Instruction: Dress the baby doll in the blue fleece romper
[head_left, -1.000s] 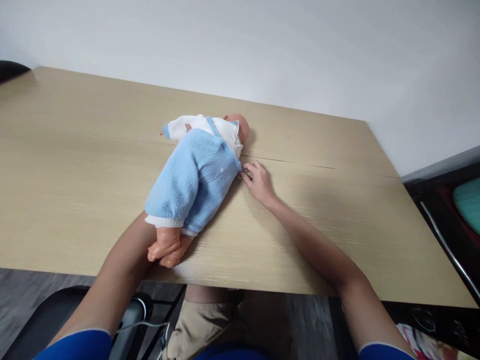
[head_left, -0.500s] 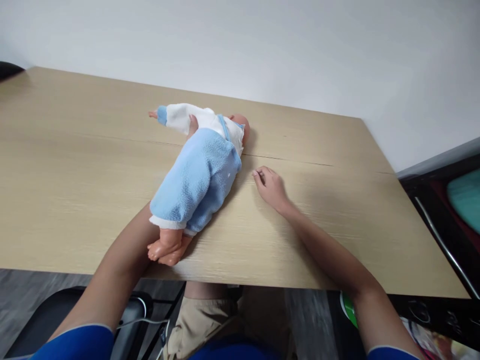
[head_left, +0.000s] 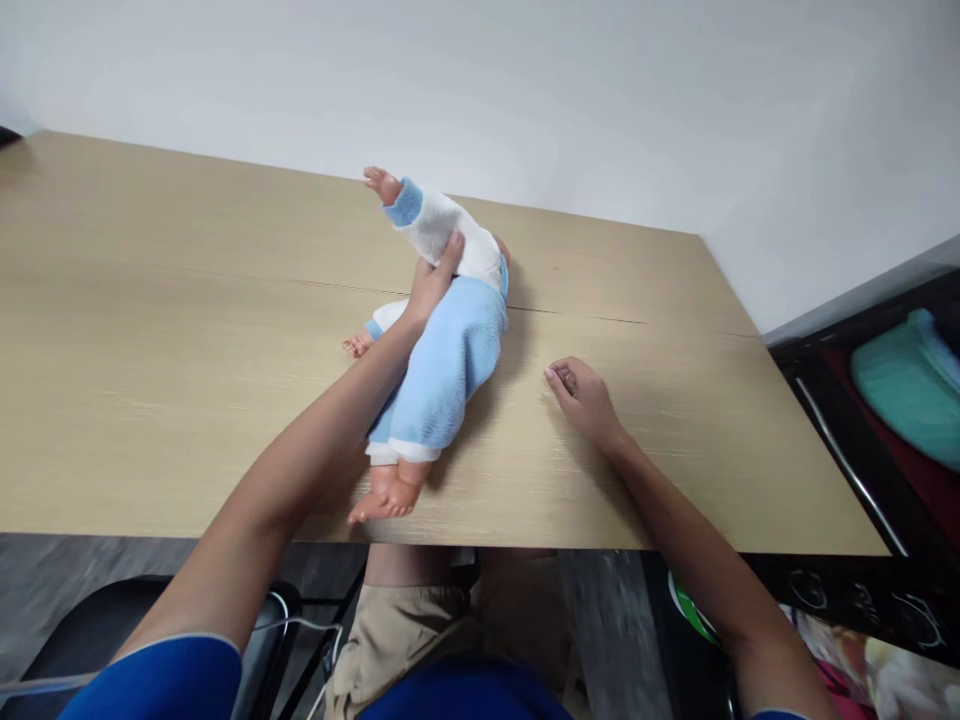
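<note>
A baby doll [head_left: 439, 355] in blue fleece trousers and a white top lies on its side on the wooden table [head_left: 150, 350], feet toward me. My left hand [head_left: 433, 282] grips the doll's upper body, fingers wrapped on the white sleeve, and one doll arm sticks up toward the wall. My right hand [head_left: 581, 395] rests on the table a short way to the right of the doll, fingers loosely curled, not touching it and holding nothing that I can see.
A white wall runs behind the table. Right of the table stands a dark shelf or cart with a teal cloth item [head_left: 911, 385]. A black chair arm [head_left: 255, 620] and cables sit below the table's near edge at the left.
My left hand came out from under the doll and took hold of its upper body, rolling it onto its side with one arm raised. My right hand let go and drew back to the right.
</note>
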